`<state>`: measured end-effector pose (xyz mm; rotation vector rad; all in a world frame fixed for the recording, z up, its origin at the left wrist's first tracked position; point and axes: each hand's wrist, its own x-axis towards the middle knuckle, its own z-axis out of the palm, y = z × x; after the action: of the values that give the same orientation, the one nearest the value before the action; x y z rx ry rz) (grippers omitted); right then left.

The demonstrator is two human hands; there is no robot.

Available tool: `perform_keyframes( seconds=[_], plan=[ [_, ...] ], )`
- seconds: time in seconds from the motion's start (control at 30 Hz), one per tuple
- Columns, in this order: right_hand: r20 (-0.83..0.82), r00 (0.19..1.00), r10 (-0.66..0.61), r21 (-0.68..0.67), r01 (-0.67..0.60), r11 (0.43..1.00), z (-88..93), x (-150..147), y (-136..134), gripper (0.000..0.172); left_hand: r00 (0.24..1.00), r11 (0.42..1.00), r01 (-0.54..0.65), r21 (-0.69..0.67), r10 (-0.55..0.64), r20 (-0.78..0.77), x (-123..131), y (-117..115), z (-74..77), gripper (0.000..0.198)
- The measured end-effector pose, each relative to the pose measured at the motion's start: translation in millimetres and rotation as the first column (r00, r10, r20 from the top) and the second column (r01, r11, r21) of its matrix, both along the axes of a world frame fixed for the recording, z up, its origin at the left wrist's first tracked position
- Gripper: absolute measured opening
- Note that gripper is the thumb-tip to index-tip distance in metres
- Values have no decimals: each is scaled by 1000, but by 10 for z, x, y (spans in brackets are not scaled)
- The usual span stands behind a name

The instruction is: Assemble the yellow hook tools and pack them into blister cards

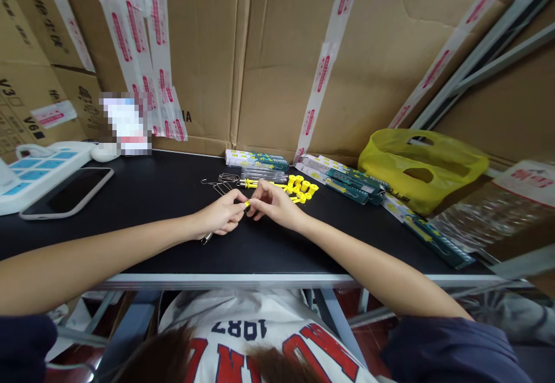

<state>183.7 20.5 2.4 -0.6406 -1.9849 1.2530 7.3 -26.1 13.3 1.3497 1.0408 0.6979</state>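
Both hands meet over the black table, just in front of a small pile of parts. My left hand (223, 216) is closed around a thin metal piece (207, 237) whose end sticks out below the palm. A small yellow piece (247, 203) shows between the fingertips of both hands. My right hand (274, 202) pinches at it from the right, fingers curled. Behind the hands lie metal wire hooks (223, 183), clear plastic tubes (264, 175) and several yellow plastic parts (301, 187). The fingers partly hide what is held.
Green and white narrow boxes (347, 180) lie along the back and right. A yellow plastic bag (420, 166) stands at the right, beside a clear plastic package (485, 212). At the left are a phone (69, 193) and a power strip (41, 175). Cardboard (277, 70) walls the back.
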Motion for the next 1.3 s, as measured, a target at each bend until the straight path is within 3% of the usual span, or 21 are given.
perform_keyframes(
  seconds=[0.17,0.23,0.3,0.33,0.43,0.5,0.6,0.7,0.83,0.97,1.03,1.13,1.3],
  plan=[
    [-29,999,-30,33,31,999,-29,-20,-18,39,998,999,9,-49,-6,59,10,7,-7,5],
    [-30,999,-42,57,44,997,-33,-23,-31,39,1000,1000,-2,31,1,26,11,3,-33,5],
    [-26,998,-49,84,51,995,-30,-25,-44,38,999,976,-4,217,16,-50,2,-9,-43,4],
    [-24,999,-47,95,49,994,-25,-24,-51,37,994,941,8,339,31,-109,-8,-17,-36,4],
    [-25,999,-26,121,29,992,15,-12,-73,35,936,763,127,633,120,-332,-47,-38,26,9],
    [-27,999,-21,146,25,989,48,2,-83,34,898,692,188,697,167,-408,-71,-40,68,14],
    [4,998,-64,275,60,960,64,20,-79,30,866,668,232,707,190,-463,-88,-35,81,17],
    [50,985,-163,489,119,864,25,28,-58,22,829,663,243,708,237,-506,-80,-41,57,20],
    [96,950,-298,730,137,670,-33,36,-49,15,752,655,220,723,359,-554,-49,-62,54,38],
    [108,923,-370,861,99,498,-38,43,-74,15,690,610,250,752,433,-581,-45,-49,59,36],
    [112,914,-389,887,84,454,-32,41,-86,14,677,585,296,755,429,-598,-59,-27,42,32],
    [127,906,-404,887,79,456,-18,40,-94,15,662,541,363,759,424,-619,-84,13,6,32],
    [157,910,-383,819,96,565,38,61,-103,12,644,514,411,753,420,-639,-117,70,-10,34]
  ],
)
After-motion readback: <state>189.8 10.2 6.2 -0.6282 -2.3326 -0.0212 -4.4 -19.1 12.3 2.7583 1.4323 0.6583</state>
